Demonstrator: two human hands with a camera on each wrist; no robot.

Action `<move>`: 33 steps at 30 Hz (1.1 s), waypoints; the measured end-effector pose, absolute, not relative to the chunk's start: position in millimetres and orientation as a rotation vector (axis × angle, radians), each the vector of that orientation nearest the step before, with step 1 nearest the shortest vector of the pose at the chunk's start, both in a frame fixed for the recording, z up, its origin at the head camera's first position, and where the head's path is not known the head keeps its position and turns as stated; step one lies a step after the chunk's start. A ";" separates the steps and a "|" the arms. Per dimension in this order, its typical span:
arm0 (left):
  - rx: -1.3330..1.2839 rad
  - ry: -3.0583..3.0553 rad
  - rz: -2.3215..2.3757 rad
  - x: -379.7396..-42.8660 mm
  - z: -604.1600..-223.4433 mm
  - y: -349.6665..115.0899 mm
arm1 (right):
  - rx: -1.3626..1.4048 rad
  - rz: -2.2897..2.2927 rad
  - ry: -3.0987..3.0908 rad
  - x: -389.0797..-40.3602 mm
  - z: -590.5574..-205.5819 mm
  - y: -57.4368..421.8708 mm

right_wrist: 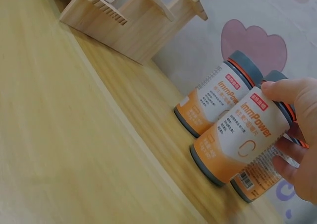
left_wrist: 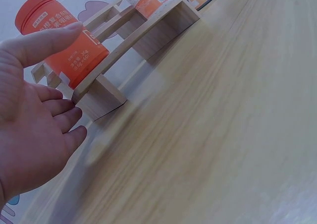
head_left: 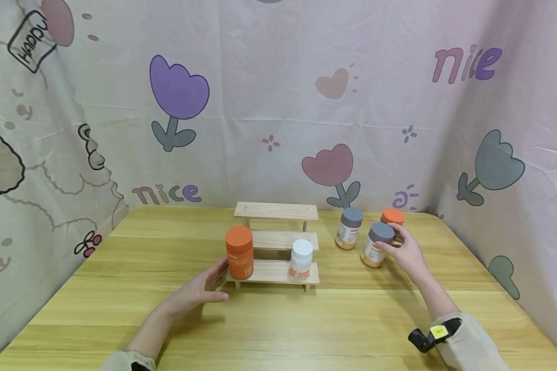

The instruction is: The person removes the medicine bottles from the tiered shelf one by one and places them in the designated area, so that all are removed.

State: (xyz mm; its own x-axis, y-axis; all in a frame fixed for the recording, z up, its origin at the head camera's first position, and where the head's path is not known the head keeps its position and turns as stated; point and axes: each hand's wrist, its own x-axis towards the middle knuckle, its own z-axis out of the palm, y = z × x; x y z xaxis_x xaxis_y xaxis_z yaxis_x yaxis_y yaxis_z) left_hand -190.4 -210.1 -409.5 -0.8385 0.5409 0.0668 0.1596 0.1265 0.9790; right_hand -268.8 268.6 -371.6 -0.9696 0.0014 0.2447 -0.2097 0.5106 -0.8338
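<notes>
My right hand [head_left: 405, 252] pinches a grey-capped supplement bottle [right_wrist: 237, 135] near its cap, thumb on the label side. That bottle looks upright at the right of the table. Close behind it stand another grey-capped bottle [head_left: 348, 231] and an orange-capped bottle [head_left: 392, 216], partly hidden by the hand. On the left end of a small wooden step shelf [head_left: 285, 240] stands a tall orange bottle [head_left: 239, 253]. Beside it my left hand [head_left: 199, 289] has its thumb and fingers spread; whether the fingertips touch the bottle or shelf, I cannot tell. A white-capped bottle [head_left: 301, 260] stands at the lowest step's right end.
The wooden table [head_left: 278, 330] reaches back to a printed cloth [head_left: 260, 103] that hangs behind and at both sides. The shelf's middle step [head_left: 278, 239] and top step [head_left: 276, 210] rise behind the front one. A black wrist camera [head_left: 424, 340] sits by the right sleeve.
</notes>
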 end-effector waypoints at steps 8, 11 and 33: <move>0.679 2.107 1.764 -189.9 -409.5 -210.3 | 0.173 1.408 -2.543 -267.0 -370.1 269.6; 0.676 2.107 1.764 -189.8 -408.8 -210.2 | 0.179 1.395 -2.533 -266.2 -367.6 269.7; 0.678 2.086 1.770 -191.8 -410.2 -211.2 | 0.243 1.351 -2.443 -268.4 -341.5 267.2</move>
